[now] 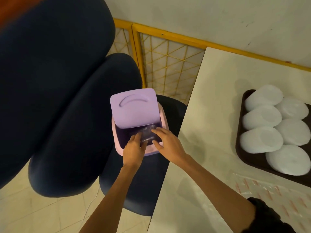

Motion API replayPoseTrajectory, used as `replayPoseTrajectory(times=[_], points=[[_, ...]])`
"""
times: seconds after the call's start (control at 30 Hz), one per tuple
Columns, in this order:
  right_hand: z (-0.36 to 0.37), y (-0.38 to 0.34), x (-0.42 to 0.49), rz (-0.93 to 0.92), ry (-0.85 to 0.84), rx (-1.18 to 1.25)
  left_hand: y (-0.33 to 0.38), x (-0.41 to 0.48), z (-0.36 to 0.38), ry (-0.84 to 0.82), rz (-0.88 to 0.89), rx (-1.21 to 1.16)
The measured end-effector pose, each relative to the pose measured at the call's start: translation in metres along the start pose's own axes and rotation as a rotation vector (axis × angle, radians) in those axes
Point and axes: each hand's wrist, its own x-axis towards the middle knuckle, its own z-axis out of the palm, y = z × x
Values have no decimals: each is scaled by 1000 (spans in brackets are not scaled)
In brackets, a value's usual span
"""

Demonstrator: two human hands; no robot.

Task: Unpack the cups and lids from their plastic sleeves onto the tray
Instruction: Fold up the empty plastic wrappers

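Two hands work at a square lilac plastic bin (134, 108): the left hand (133, 148) curls round a crumpled clear sleeve (148, 134) while the right hand (165, 140) presses it, fingers spread. At 3 o'clock, round white cups (261, 140) fill the dark tray (252, 163).

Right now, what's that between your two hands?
In the head view, a crumpled clear plastic sleeve lies between the left hand and right hand, in the mouth of the lilac bin.

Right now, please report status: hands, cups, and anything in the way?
Left hand and right hand on crumpled sleeve at lilac bin mouth. White stacks sit on tray. Another sleeve lies on table.
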Motion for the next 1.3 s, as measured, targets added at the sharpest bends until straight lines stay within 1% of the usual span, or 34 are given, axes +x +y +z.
replayPoseTrajectory(times=[0.13,0.23,0.33,0.43,0.5,0.63,0.73,0.83,0.93,1.07,1.17,1.3], points=[[-10,10,-19,51,10,58,23,-10,5,46,55,-78],[-21,24,-41,73,36,122,50,-23,13,38,89,-146],[-34,49,-73,117,86,142,82,-45,27,-12,97,-193],[-48,78,-106,160,147,179,108,-71,44,-43,146,-221],[-60,104,-137,182,189,211,129,-93,60,-79,185,-201],[-79,146,-189,249,202,217,160,-131,91,-140,228,-180],[-88,183,-228,313,184,171,184,-162,115,-194,264,-170],[-90,216,-253,359,147,46,200,-186,134,-224,289,-159],[-91,244,-273,427,158,9,211,-205,150,-256,301,-146],[-95,276,-297,426,129,-141,226,-226,169,-302,287,-142],[-97,291,-301,442,120,-249,230,-234,178,-296,291,-113],[-100,305,-301,452,110,-276,235,-239,181,-291,265,-107]])
